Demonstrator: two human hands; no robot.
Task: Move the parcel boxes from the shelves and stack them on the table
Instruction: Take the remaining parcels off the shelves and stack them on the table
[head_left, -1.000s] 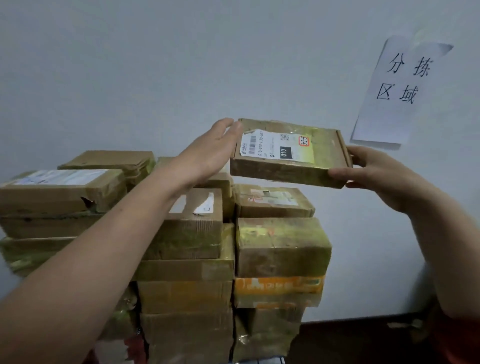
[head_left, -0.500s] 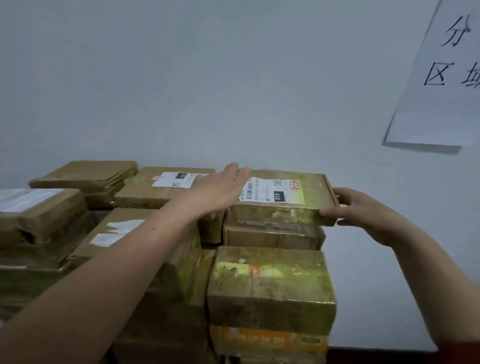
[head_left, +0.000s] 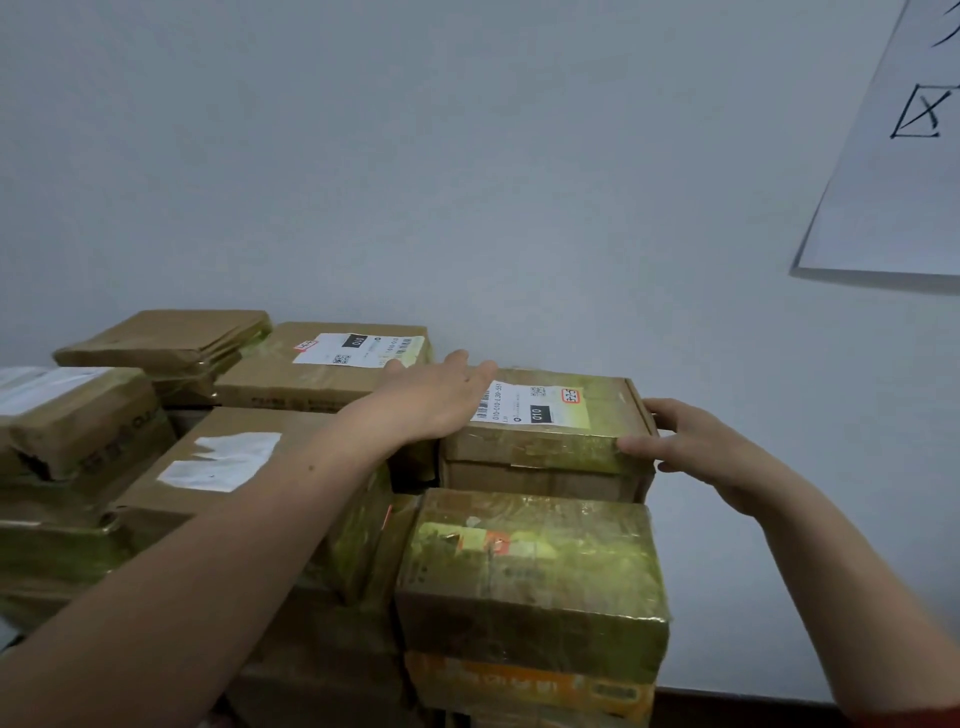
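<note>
Parcel box (head_left: 597, 410) lies flat atop the right-hand stack (head_left: 530, 571). The left hand (head_left: 436, 400) rests open-palmed on its lid, and the right hand (head_left: 696, 441) grips its right corner. Many boxes are piled already; the shelves are out of view, so what remains is unclear.

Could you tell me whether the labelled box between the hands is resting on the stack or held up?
Resting: the labelled box lies level on the box beneath, no gap visible; left hand flat on top.
</note>
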